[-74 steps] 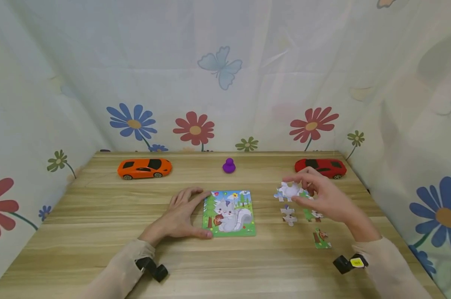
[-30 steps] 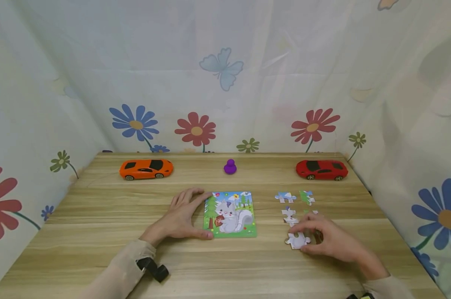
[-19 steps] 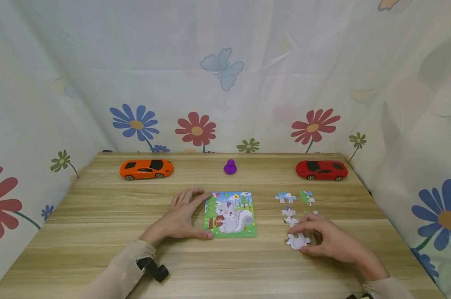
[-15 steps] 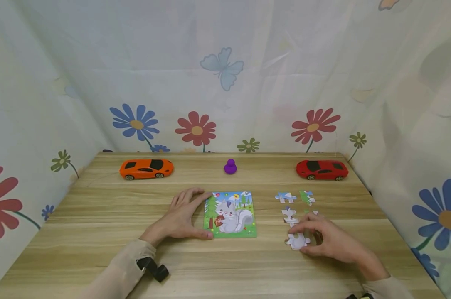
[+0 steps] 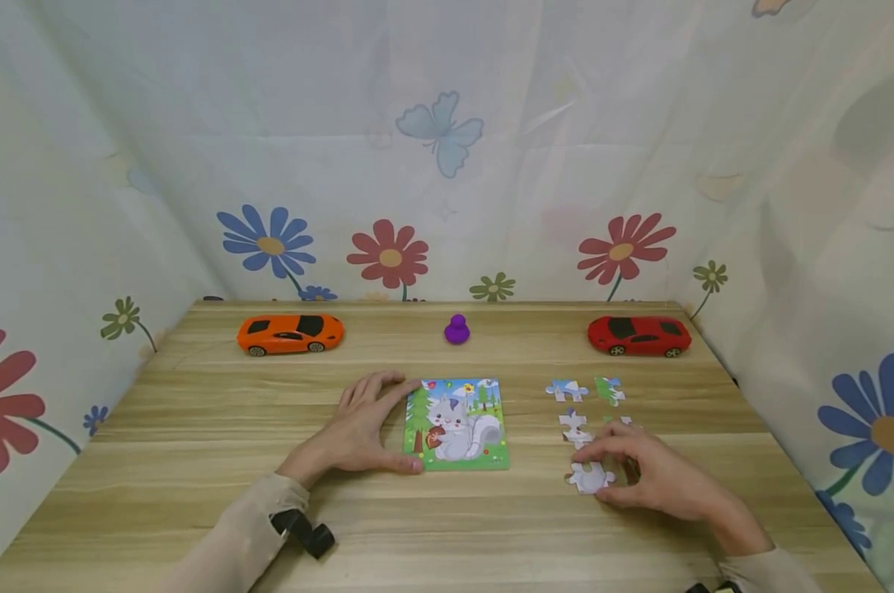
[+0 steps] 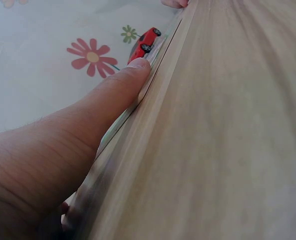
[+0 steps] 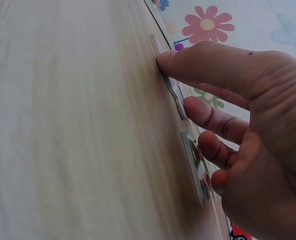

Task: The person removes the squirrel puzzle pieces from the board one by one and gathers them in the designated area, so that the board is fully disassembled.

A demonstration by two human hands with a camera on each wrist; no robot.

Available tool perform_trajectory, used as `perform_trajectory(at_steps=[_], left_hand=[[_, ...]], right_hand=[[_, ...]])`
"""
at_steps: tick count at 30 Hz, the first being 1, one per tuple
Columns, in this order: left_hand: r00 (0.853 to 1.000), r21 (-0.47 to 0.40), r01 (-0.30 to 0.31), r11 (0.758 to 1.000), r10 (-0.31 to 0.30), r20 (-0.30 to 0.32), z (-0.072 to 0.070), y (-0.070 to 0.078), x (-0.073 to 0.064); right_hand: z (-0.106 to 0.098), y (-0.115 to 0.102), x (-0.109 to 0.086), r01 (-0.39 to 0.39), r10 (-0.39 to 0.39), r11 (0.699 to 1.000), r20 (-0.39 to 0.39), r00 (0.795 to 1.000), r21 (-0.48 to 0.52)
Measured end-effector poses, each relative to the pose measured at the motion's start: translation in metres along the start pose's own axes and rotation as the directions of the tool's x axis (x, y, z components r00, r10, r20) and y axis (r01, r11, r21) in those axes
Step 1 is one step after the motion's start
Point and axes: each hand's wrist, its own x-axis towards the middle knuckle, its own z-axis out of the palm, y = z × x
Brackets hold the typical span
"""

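Your left hand (image 5: 356, 430), fingers spread, touches the picture (image 5: 461, 428); right of it, your right hand (image 5: 657, 476) pinches a puzzle piece (image 5: 591, 480).

From the head we look forward and down over the table (image 5: 447, 531), the left hand (image 5: 359, 428), the right hand (image 5: 654, 476) and the whole far edge. At the left wrist we sit close and low, nearly level with the table, tilted, facing its far right corner. At the right wrist we are likewise close, low and tilted, facing the far edge. All three views share the red car (image 5: 643, 338); head and right wrist share the purple toy (image 5: 457, 331).
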Motion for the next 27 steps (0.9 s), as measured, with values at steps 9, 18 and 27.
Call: perform_trajectory(at_steps=[9, 18, 27], left_hand=[[1.0, -0.004, 0.002, 1.0, -0.002, 0.001, -0.001, 0.001, -0.001], [1.0, -0.005, -0.004, 1.0, 0.004, -0.003, 0.0, 0.0, 0.0], [1.0, -0.007, 0.0, 1.0, 0.0, -0.004, 0.001, -0.001, 0.0]], right_hand=[[-0.002, -0.001, 0.0, -0.016, 0.016, 1.0, 0.011, 1.0, 0.02], [-0.004, -0.004, -0.001, 0.015, -0.014, 1.0, -0.041, 0.999, 0.016], [-0.011, -0.017, 0.016, 0.0, -0.003, 1.0, -0.127, 0.992, -0.023]])
